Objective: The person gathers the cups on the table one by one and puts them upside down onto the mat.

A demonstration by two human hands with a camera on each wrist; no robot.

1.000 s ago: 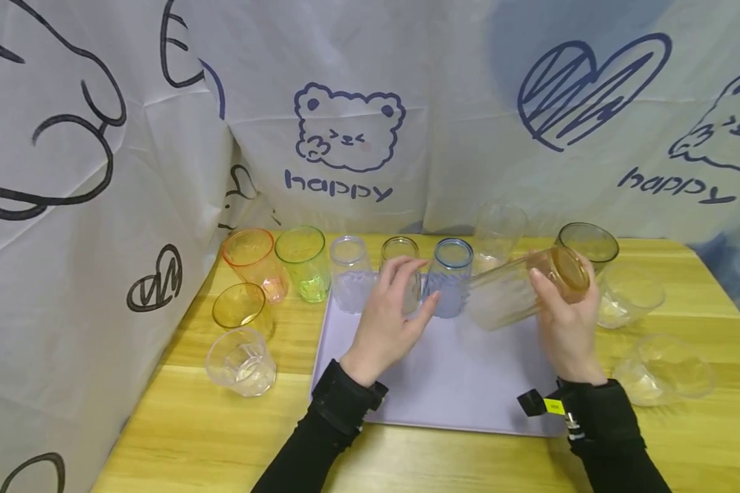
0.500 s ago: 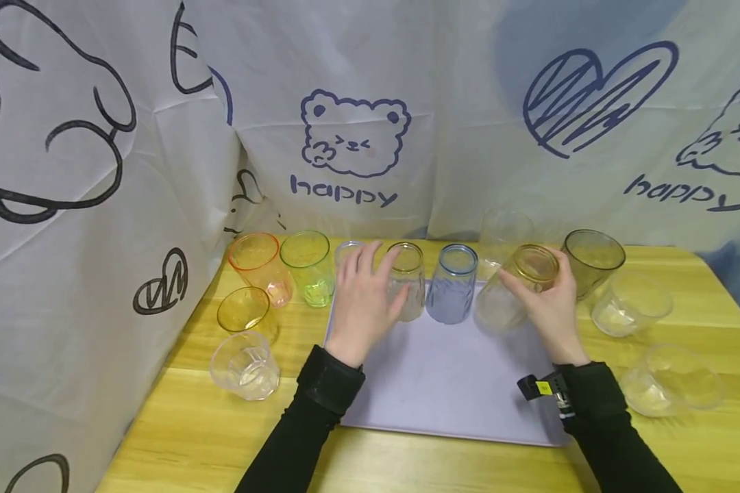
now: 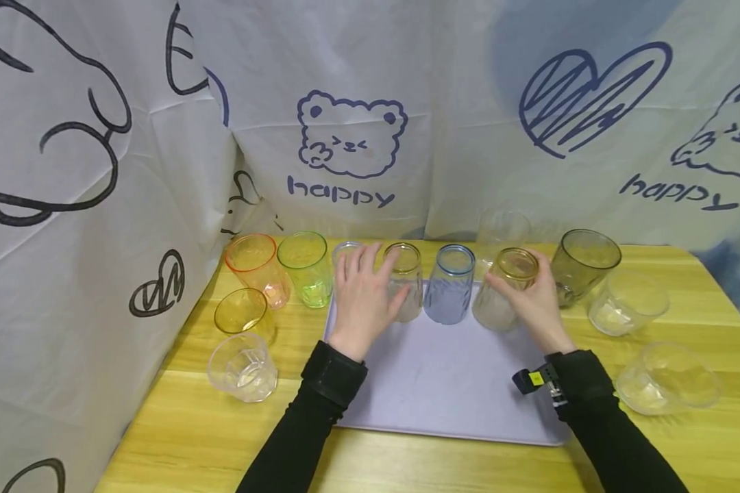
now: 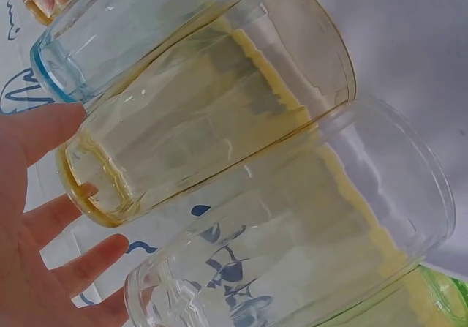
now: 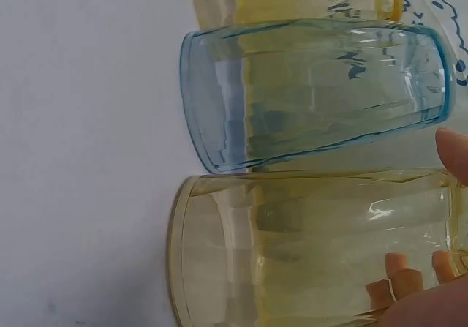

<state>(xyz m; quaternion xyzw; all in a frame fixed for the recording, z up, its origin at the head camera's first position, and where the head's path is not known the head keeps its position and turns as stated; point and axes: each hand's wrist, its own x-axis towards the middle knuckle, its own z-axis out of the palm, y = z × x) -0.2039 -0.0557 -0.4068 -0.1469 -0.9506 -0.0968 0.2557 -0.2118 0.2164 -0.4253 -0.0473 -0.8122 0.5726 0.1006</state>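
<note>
My right hand [image 3: 539, 301] grips an upside-down amber tumbler [image 3: 495, 305] near its base, at the right end of a row on the lilac tray [image 3: 456, 390]. Its rim is down at the tray. Beside it stands an inverted blue tumbler [image 3: 448, 294], then another inverted amber tumbler [image 3: 412, 294]. My left hand [image 3: 362, 294], fingers spread, hovers by that left amber tumbler and partly hides an inverted clear tumbler [image 3: 347, 250]. In the left wrist view, the thumb and fingers lie around the amber base [image 4: 95, 177] without a clear grip.
Left of the tray, upright cups stand on the wooden table [image 3: 210, 445]: orange [image 3: 255, 263], green [image 3: 308, 274], yellow [image 3: 243, 315] and clear [image 3: 243, 370]. To the right are a grey cup [image 3: 582, 267] and clear cups [image 3: 666, 383]. A printed cloth [image 3: 456, 137] hangs behind.
My right hand has brought the tilted amber tumbler upright, base up, and down to the tray beside the blue one. The left hand has shifted left, over the clear tumbler.
</note>
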